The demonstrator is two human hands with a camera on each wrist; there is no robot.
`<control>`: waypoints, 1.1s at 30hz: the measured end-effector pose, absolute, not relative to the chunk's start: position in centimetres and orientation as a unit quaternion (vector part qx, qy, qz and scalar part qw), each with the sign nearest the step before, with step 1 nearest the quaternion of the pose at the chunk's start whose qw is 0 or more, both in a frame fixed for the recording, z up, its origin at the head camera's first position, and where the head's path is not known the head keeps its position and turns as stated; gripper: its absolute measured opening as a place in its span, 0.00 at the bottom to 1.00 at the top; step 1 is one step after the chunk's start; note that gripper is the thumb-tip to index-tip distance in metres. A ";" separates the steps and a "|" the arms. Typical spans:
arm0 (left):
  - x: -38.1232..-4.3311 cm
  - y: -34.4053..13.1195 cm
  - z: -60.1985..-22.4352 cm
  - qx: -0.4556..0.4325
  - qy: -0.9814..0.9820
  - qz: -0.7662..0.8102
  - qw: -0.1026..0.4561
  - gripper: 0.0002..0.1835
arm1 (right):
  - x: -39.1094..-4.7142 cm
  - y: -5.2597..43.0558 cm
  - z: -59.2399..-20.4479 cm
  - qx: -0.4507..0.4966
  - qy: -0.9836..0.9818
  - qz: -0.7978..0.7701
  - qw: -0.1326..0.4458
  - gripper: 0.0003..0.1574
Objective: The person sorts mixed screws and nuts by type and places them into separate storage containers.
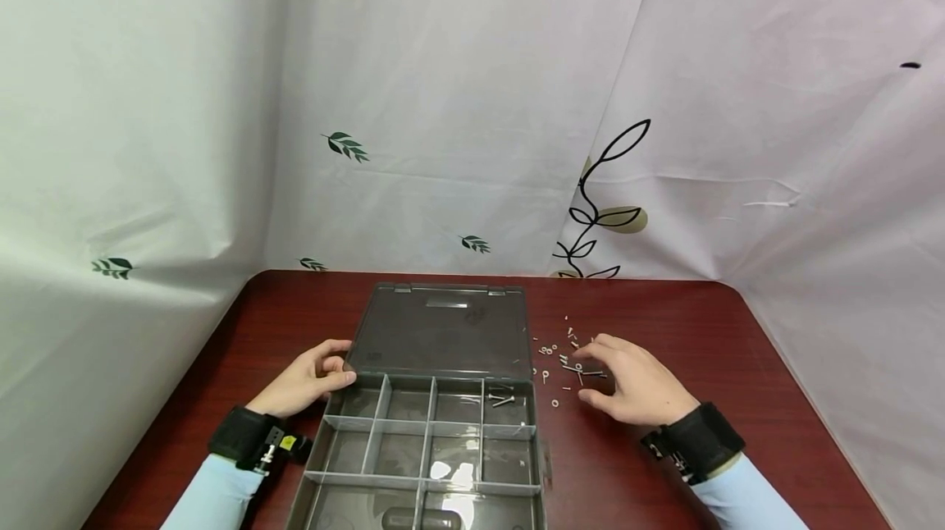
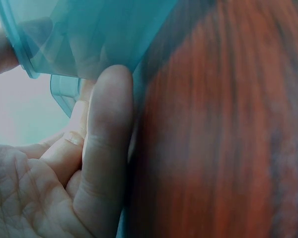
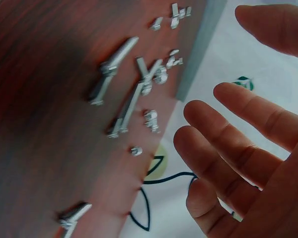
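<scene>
A grey see-through compartment box (image 1: 369,479) lies on the table, its lid (image 1: 441,333) folded back flat. Several screws (image 1: 504,400) lie in its upper right compartment. My left hand (image 1: 306,378) holds the box's left side near the hinge, the thumb against the plastic wall (image 2: 89,34) and other fingers partly hidden behind it. To the right of the box, loose screws and bolts (image 3: 129,106) are scattered with small washers or nuts (image 1: 548,351). Over these hovers my right hand (image 1: 635,382), thumb and fingers apart, nothing between them.
The dark red wooden table (image 1: 664,308) ends at the back against a white curtain (image 1: 458,103) with leaf prints. Thin dividers (image 1: 426,452) split the box into several compartments. A dark rounded shape (image 1: 421,518) shows at the box's front.
</scene>
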State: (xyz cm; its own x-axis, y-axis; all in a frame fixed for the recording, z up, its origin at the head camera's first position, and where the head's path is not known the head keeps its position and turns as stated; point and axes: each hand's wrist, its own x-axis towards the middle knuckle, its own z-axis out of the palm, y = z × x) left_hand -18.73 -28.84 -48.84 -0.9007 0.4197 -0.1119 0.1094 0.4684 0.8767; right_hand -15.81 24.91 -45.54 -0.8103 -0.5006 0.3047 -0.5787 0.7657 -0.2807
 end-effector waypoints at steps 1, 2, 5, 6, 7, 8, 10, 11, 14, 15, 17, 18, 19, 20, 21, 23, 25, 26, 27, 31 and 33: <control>-18.7 -28.8 -48.8 0.157 0.842 0.491 0.158 0.39 | -16.0 25.0 -45.8 0.290 -0.934 0.180 0.109 0.25; -18.7 -28.8 -48.8 0.157 0.842 0.491 0.158 0.39 | -16.2 25.1 -46.0 0.291 -0.933 0.179 0.112 0.23; -18.7 -28.9 -48.9 0.157 0.842 0.491 0.158 0.39 | -16.7 25.3 -46.7 0.293 -0.933 0.169 0.125 0.16; -18.7 -28.9 -48.9 0.157 0.842 0.491 0.157 0.39 | -16.9 25.4 -46.9 0.294 -0.933 0.164 0.130 0.14; -18.8 -28.9 -48.9 0.157 0.842 0.492 0.157 0.39 | -17.1 25.4 -47.1 0.292 -0.934 0.158 0.134 0.13; -18.7 -28.9 -48.9 0.157 0.842 0.492 0.157 0.39 | -17.2 25.4 -47.3 0.290 -0.935 0.153 0.137 0.12; -18.7 -28.9 -48.9 0.155 0.842 0.492 0.157 0.39 | -17.5 25.5 -47.6 0.286 -0.937 0.139 0.142 0.11; -18.7 -28.8 -48.9 0.155 0.842 0.492 0.157 0.39 | -17.6 25.4 -47.7 0.284 -0.939 0.133 0.144 0.11; -18.7 -28.8 -48.9 0.152 0.844 0.489 0.157 0.39 | -17.9 25.3 -48.0 0.282 -0.940 0.127 0.141 0.11; -18.7 -28.8 -48.8 0.151 0.846 0.488 0.156 0.39 | -18.0 25.3 -48.1 0.283 -0.941 0.129 0.137 0.11; -18.6 -28.7 -48.8 0.150 0.847 0.486 0.156 0.39 | -18.1 25.2 -48.1 0.283 -0.941 0.133 0.128 0.12; -18.6 -28.7 -48.8 0.151 0.847 0.486 0.156 0.39 | -18.1 25.2 -48.2 0.283 -0.942 0.136 0.123 0.12; -18.6 -28.7 -48.7 0.150 0.846 0.486 0.156 0.39 | -18.2 25.1 -48.2 0.282 -0.942 0.138 0.118 0.13; -18.6 -28.7 -48.7 0.150 0.846 0.487 0.156 0.39 | -18.2 25.1 -48.2 0.281 -0.943 0.139 0.115 0.13; -18.6 -28.7 -48.7 0.151 0.845 0.488 0.157 0.39 | -18.3 25.1 -48.3 0.280 -0.943 0.139 0.114 0.14; -18.6 -28.7 -48.8 0.152 0.843 0.491 0.158 0.39 | -18.3 25.0 -48.4 0.281 -0.943 0.135 0.119 0.15; -18.7 -28.7 -48.8 0.153 0.842 0.493 0.159 0.39 | -18.4 25.0 -48.5 0.285 -0.941 0.131 0.127 0.16; -18.7 -28.7 -48.9 0.154 0.842 0.493 0.159 0.39 | -18.5 25.0 -48.5 0.286 -0.940 0.130 0.131 0.17; -18.7 -28.8 -48.9 0.154 0.841 0.493 0.159 0.39 | -18.5 25.0 -48.5 0.287 -0.940 0.127 0.134 0.17; -18.7 -28.8 -49.0 0.156 0.842 0.492 0.157 0.39 | -18.6 24.8 -48.5 0.274 -0.945 0.129 0.123 0.17; -18.7 -28.8 -49.0 0.157 0.842 0.492 0.156 0.39 | -18.6 24.6 -48.4 0.265 -0.949 0.130 0.111 0.16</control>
